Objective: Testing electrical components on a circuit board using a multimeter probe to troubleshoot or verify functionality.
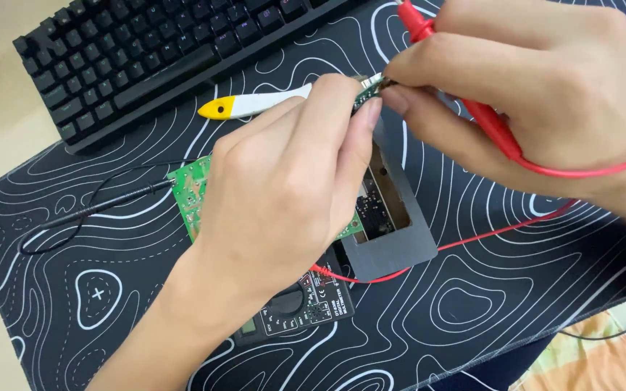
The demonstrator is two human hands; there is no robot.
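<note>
Near edge: black multimeter (300,308) lay on patterned desk mat (472,304), half under left forearm; red lead (501,232) looped beside it.

Mid: left hand (284,195) pinched small circuit module (368,90) between thumb and fingertip, above green circuit board (188,190) and grey frame (393,239).

Right hand (537,87) closed on red probe (487,116), tip at module.

Risk judged: probe slip could bridge contacts; taut lead could drag meter.

Far: yellow-tipped white tool (251,105), black keyboard (153,51).
</note>
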